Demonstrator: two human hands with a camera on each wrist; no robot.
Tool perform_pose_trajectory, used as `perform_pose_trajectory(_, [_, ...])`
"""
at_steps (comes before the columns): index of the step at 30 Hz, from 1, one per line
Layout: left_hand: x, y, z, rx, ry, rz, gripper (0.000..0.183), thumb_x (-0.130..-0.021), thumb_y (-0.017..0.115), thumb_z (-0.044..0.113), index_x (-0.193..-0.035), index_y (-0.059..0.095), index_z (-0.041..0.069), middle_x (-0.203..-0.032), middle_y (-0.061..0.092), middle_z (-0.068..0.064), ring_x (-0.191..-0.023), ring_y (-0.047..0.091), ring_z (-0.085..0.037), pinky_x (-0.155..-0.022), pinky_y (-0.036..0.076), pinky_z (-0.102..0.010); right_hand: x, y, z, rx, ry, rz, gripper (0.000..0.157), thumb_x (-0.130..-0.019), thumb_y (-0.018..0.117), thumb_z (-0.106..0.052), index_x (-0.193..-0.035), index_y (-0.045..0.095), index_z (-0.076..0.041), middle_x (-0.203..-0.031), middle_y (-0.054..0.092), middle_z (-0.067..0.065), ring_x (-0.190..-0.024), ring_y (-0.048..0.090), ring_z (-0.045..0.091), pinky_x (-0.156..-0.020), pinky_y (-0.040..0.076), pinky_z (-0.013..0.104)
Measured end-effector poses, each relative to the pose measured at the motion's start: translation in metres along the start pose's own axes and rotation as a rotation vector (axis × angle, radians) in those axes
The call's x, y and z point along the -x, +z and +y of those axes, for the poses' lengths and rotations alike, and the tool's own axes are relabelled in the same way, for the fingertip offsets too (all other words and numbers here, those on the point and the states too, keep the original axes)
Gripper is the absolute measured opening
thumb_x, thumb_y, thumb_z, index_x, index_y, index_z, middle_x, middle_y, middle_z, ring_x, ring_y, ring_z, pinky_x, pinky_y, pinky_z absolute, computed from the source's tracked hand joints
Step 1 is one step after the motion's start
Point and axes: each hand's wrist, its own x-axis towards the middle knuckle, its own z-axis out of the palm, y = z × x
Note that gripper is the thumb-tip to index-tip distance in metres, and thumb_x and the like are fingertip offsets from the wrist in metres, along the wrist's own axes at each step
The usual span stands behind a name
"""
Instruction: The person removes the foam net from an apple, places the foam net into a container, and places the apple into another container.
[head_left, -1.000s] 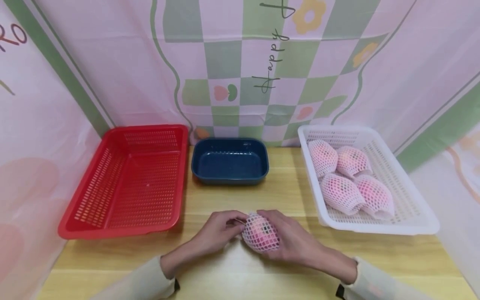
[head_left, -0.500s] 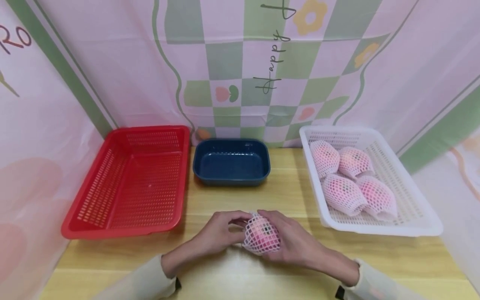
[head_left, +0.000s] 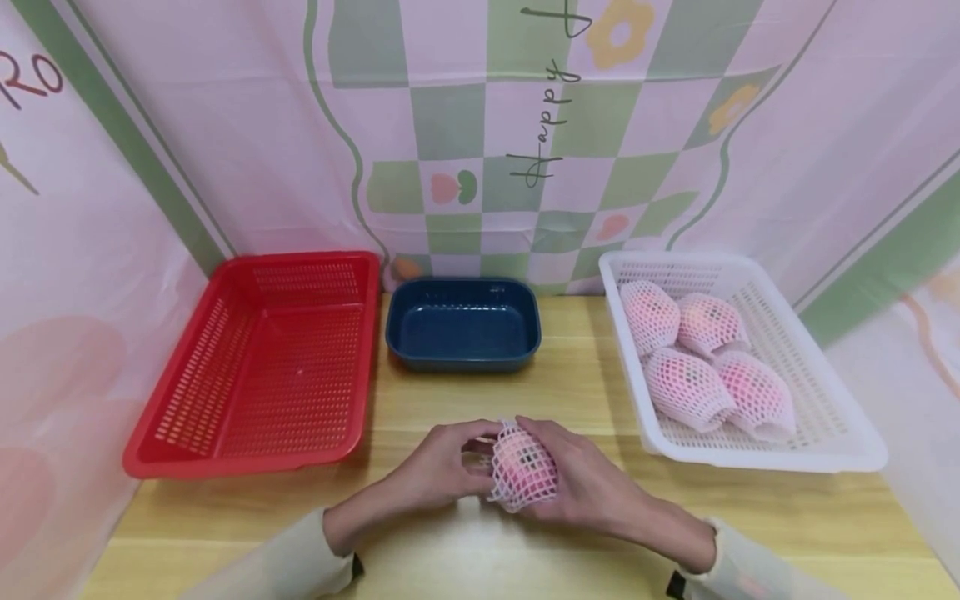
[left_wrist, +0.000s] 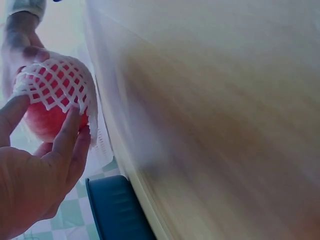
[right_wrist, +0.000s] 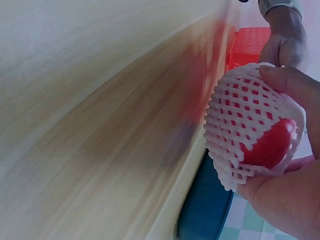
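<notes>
A round pink-red fruit (head_left: 517,462) sits in a white foam net sleeve (right_wrist: 235,110), between both hands above the near middle of the table. My right hand (head_left: 588,479) grips it from the right, the thumb over the net in the right wrist view. From the left, my left hand (head_left: 438,467) holds the open edge of the net between thumb and fingers. Bare red skin shows below the net's edge in the left wrist view, close by the left fingertips (left_wrist: 72,115). The palm side of the right hand is hidden in the head view.
A red perforated basket (head_left: 360,433) stands on the left of the wooden table (head_left: 570,392). Behind the hands is a dark blue tray (head_left: 463,364). On the right, a white basket (head_left: 832,417) contains several netted fruits (head_left: 686,387). A patterned curtain (head_left: 450,108) hangs behind.
My left thumb and fingers have spread farther apart at the net's edge, and that edge has stretched at its top and bottom. The right hand keeps its grip on the fruit.
</notes>
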Motion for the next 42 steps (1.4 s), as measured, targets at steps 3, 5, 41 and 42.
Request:
perform_pose_trajectory(3, [0.000, 0.000, 0.001, -0.044, 0.018, 0.002, 0.073, -0.080, 0.086, -0.001, -0.147, 0.060, 0.007, -0.142, 0.066, -0.013, -0.124, 0.067, -0.027, -0.102, 0.057, -0.032, -0.001, 0.000, -0.002, -0.016, 0.017, 0.012, 0.103, -0.068, 0.100, -0.031, -0.150, 0.049, 0.005, -0.135, 0.068, 0.016, -0.116, 0.070, 0.030, -0.099, 0.059, 0.047])
perform_pose_trajectory(5, [0.000, 0.000, 0.002, -0.068, 0.034, 0.003, 0.075, -0.080, 0.087, 0.001, -0.149, 0.058, 0.007, -0.145, 0.064, -0.011, -0.126, 0.066, -0.026, -0.107, 0.054, -0.035, -0.002, 0.000, -0.003, -0.032, 0.034, 0.020, 0.104, -0.068, 0.100, -0.032, -0.151, 0.048, 0.005, -0.137, 0.067, 0.018, -0.119, 0.070, 0.032, -0.100, 0.059, 0.048])
perform_pose_trajectory(41, [0.004, -0.006, 0.006, -0.041, 0.092, 0.096, 0.083, -0.073, 0.091, 0.009, -0.149, 0.058, 0.015, -0.138, 0.063, 0.000, -0.121, 0.061, -0.017, -0.103, 0.053, -0.032, -0.010, -0.016, -0.007, -0.030, -0.038, 0.066, 0.088, -0.075, 0.098, -0.026, -0.148, 0.057, 0.002, -0.132, 0.071, 0.020, -0.111, 0.075, 0.033, -0.092, 0.062, 0.042])
perform_pose_trajectory(42, [0.005, -0.006, 0.006, -0.042, 0.093, 0.099, 0.083, -0.073, 0.091, 0.009, -0.148, 0.058, 0.015, -0.138, 0.063, 0.001, -0.121, 0.061, -0.016, -0.103, 0.053, -0.032, -0.009, -0.017, -0.006, -0.037, -0.041, 0.064, 0.085, -0.076, 0.097, -0.024, -0.147, 0.059, 0.001, -0.131, 0.071, 0.019, -0.110, 0.075, 0.032, -0.091, 0.062, 0.041])
